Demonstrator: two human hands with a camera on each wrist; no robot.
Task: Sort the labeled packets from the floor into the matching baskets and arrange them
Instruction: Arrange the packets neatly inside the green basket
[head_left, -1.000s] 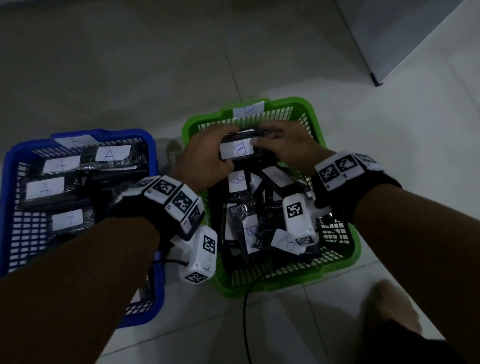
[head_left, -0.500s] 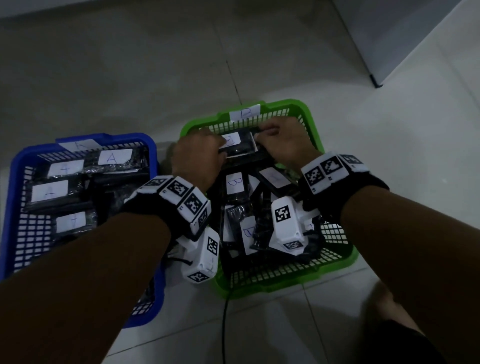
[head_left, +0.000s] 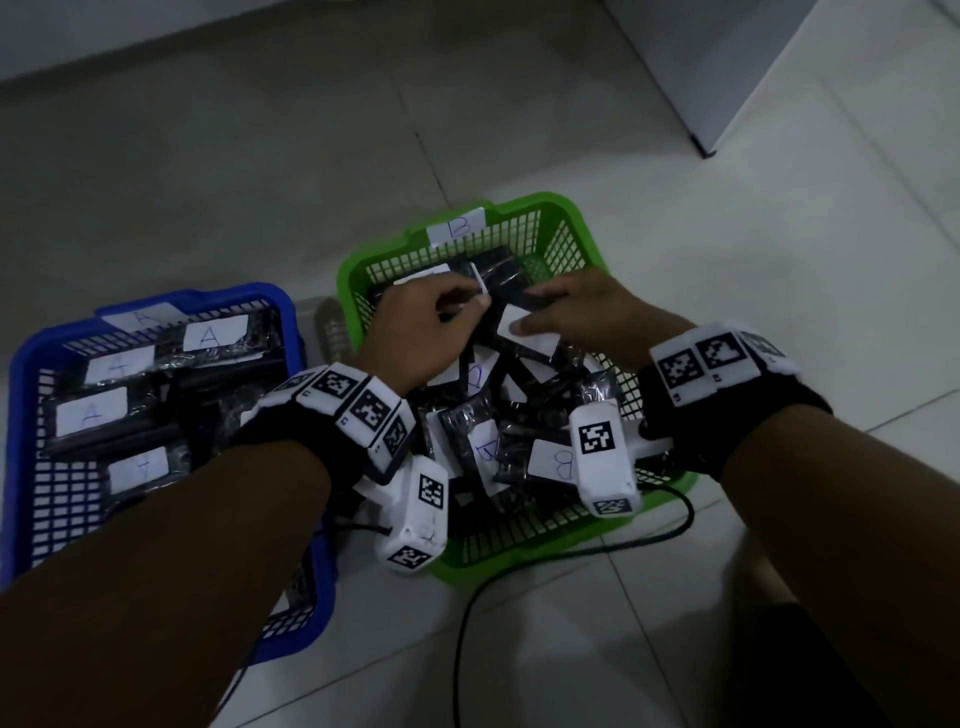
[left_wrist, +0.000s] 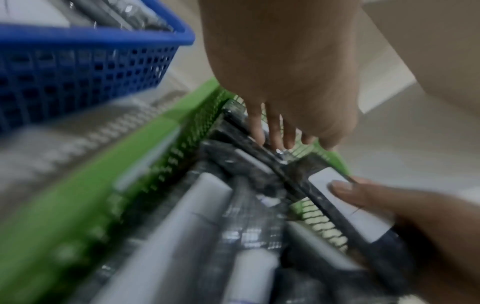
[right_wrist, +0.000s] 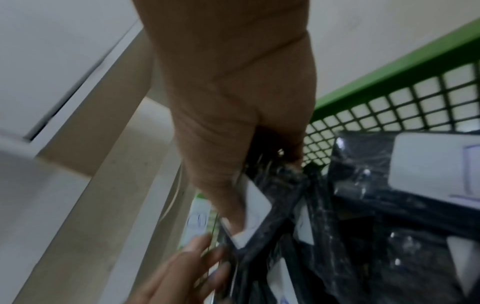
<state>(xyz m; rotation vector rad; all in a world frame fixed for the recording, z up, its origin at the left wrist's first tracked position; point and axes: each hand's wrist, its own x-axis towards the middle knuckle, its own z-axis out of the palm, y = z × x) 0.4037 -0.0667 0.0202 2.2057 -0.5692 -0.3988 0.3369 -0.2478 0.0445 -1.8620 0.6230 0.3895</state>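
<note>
Both hands had dropped lower into the green basket (head_left: 582, 228) since the earlier frame, where they had held one packet up together near its twelve o'clock wall; that packet (head_left: 498, 275) lay flat against that wall. The left hand (head_left: 421, 332) hovered palm down at about eleven o'clock in the basket, fingers curled, though whether they gripped anything could not be told. The right hand (head_left: 587, 317), at about one o'clock, was clamped on another packet (left_wrist: 345, 203), thumb pressed on its white label. The risk, as I judged it, lay in the loose, crisscrossed heap toward six o'clock: pulling one slick wrapped packet free could drag or tip its neighbours and undo the row. The blue basket (head_left: 21, 395), at nine o'clock, held the A packets (head_left: 91, 418) in rows.
</note>
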